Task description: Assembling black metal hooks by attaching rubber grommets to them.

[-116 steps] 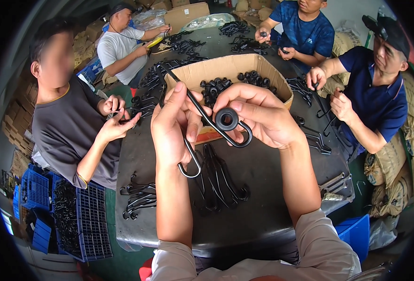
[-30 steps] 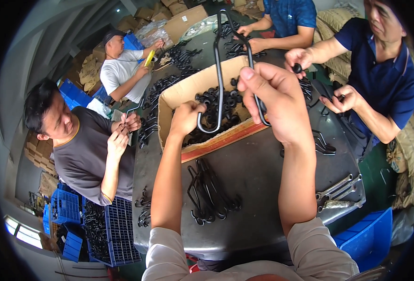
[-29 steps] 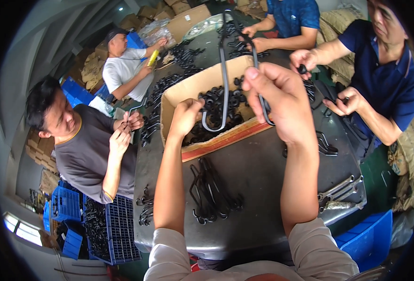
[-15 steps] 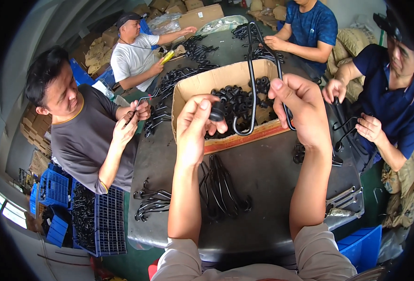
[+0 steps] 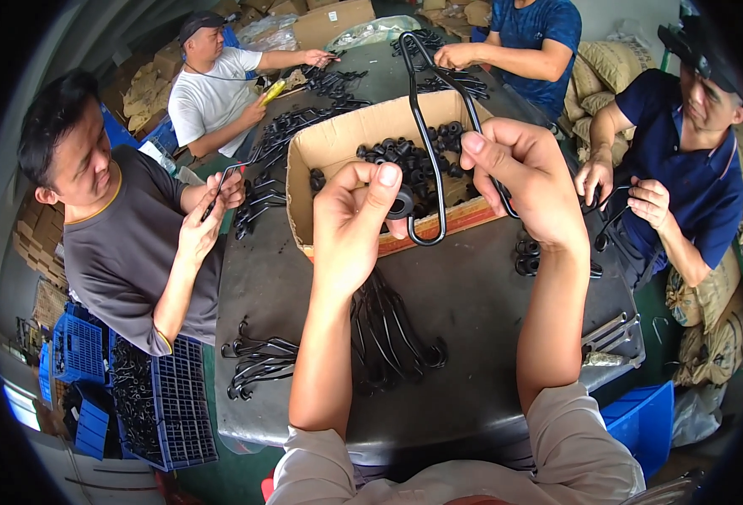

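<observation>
One broad dark table (image 5: 481, 328) stretches out on every side of the cardboard box. Four co-workers surround it: a person in dark grey (image 5: 140, 244) left of the box, a person in navy (image 5: 683, 156) right of it, a person in white (image 5: 212, 105) beyond its left corner, a person in patterned blue (image 5: 540, 46) beyond its right. Down and left of the box stands a blue crate (image 5: 178, 404). The cardboard box (image 5: 338, 130) itself is open, holding many small black rubber pieces (image 5: 397, 153). Nearer than the box lies a bundle of bent black rods (image 5: 388, 332). At the box's front right, the right hand (image 5: 533, 181) pinches one leg of a bent rod (image 5: 441, 210), its bend raised over the box. At the box's front left, the left hand (image 5: 348, 220) pinches a rubber ring (image 5: 402, 204) beside the rod's hooked end; I cannot tell whether they touch.
</observation>
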Demonstrator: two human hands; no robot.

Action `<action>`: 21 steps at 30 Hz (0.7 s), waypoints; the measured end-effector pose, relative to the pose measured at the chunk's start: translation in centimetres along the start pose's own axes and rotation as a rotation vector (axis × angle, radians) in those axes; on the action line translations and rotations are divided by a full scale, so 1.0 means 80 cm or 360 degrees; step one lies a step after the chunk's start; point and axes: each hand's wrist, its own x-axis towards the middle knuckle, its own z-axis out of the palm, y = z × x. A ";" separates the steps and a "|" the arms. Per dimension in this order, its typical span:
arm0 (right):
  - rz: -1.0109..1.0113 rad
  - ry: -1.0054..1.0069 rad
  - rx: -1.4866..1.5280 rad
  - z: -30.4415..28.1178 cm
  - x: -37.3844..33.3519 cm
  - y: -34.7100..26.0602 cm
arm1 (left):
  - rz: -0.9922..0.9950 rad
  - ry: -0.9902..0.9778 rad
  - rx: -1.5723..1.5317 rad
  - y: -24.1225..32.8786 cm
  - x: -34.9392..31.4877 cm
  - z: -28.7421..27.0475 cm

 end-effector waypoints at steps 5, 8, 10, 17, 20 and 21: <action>-0.0001 -0.0015 -0.0010 0.003 -0.001 0.001 | -0.0063 0.0142 0.0107 -0.006 -0.001 0.011; 0.0002 -0.0023 0.0013 0.003 -0.001 0.003 | -0.0032 0.0115 0.0202 -0.012 -0.001 0.011; 0.0003 -0.0030 0.0024 0.001 -0.001 0.002 | -0.0039 0.0123 0.0119 -0.013 -0.001 0.013; 0.0067 -0.0074 0.0037 0.000 -0.001 0.004 | -0.0073 0.0073 0.0155 -0.012 -0.004 0.019; 0.0117 -0.0091 0.0015 0.001 0.000 0.005 | -0.0149 0.0127 0.0055 -0.007 -0.007 0.025; 0.0132 -0.0105 0.0015 0.001 0.001 0.006 | -0.0149 0.0126 0.0057 -0.009 -0.007 0.025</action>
